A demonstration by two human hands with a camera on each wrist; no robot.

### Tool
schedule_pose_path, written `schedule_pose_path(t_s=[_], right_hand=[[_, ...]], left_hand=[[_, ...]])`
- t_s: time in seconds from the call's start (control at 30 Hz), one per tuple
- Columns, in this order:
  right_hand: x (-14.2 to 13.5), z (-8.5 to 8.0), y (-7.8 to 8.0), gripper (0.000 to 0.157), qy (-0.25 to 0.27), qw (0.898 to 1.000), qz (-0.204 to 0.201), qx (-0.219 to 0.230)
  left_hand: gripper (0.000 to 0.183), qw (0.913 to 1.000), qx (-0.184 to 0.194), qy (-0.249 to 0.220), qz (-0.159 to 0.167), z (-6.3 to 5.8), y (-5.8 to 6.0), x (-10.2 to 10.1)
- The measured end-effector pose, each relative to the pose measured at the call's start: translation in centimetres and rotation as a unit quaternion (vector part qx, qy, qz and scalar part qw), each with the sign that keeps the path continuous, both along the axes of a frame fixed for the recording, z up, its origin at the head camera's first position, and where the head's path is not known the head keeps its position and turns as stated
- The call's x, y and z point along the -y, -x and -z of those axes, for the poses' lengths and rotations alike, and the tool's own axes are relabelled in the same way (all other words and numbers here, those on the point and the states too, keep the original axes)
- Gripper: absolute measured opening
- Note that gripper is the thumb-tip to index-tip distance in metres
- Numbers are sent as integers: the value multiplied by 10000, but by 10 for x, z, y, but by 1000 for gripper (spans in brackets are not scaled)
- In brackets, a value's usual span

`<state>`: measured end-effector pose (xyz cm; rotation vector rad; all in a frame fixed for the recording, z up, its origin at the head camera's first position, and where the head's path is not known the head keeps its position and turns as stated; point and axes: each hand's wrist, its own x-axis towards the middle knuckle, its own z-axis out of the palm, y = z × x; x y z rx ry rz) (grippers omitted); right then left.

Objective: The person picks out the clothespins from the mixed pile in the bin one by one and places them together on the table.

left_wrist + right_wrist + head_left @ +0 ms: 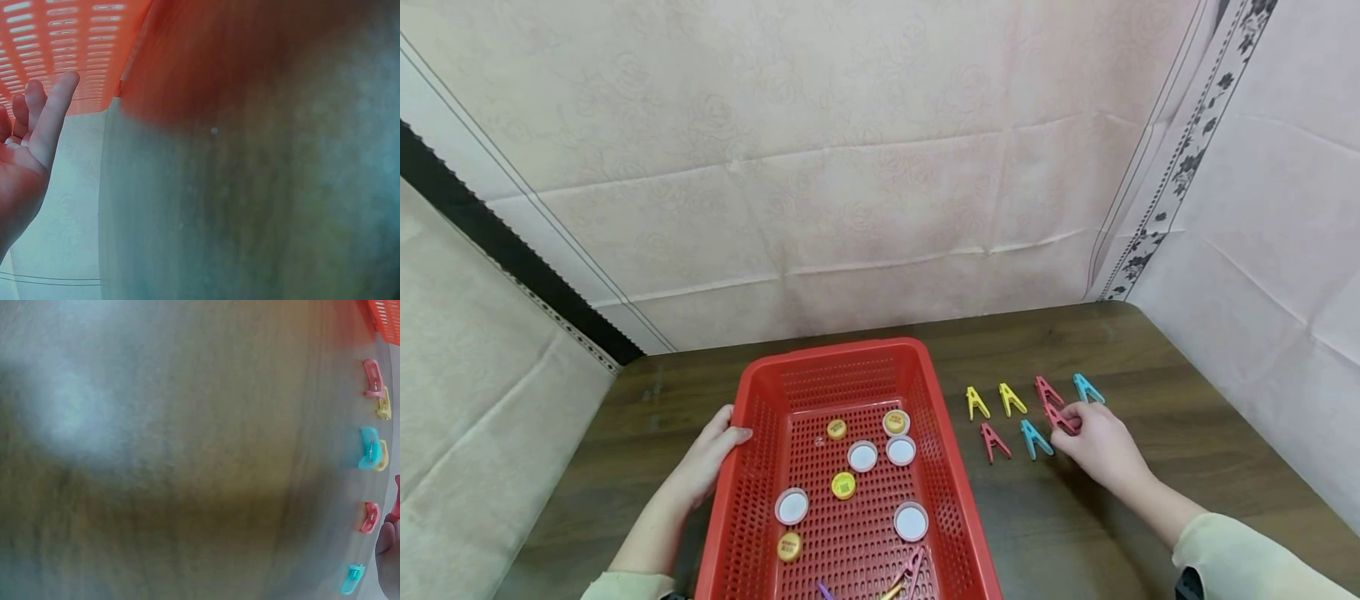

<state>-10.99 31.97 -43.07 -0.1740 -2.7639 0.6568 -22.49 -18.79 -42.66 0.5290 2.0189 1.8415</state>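
Observation:
My left hand grips the left side wall of a red plastic basket; in the left wrist view its fingers lie against the perforated outer wall. My right hand pinches a pink clothespin between thumb and fingers. In the right wrist view, that clothespin shows at the right edge, above the fingertips. Close around the hand on the table lie another pink clothespin, a blue clothespin and a second blue clothespin.
Two yellow clothespins and a pink clothespin lie between the basket and the right hand. Inside the basket are several white round caps, yellow caps and a few clothespins. Cloth hangings surround the wooden table.

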Motion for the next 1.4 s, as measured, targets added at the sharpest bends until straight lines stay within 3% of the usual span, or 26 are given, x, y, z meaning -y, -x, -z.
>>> schedule_pose_path(t_s=[0.43,0.8,1.03,1.4], right_hand=[[-14,13,-2,23,14,9995,322,-18],[-19,26,-8,29,103,9984,480,281],[-19,32,-10,28,100,9983,552,141],[-20,31,-9,30,107,9980,529,314]], left_hand=[[27,10000,-5,12,-1,0,0,0],[25,10000,25,45,-77,0,-1,-2],[25,9999,55,62,-104,-1,-1,-3],[25,9999,53,57,-129,-1,-1,-2]])
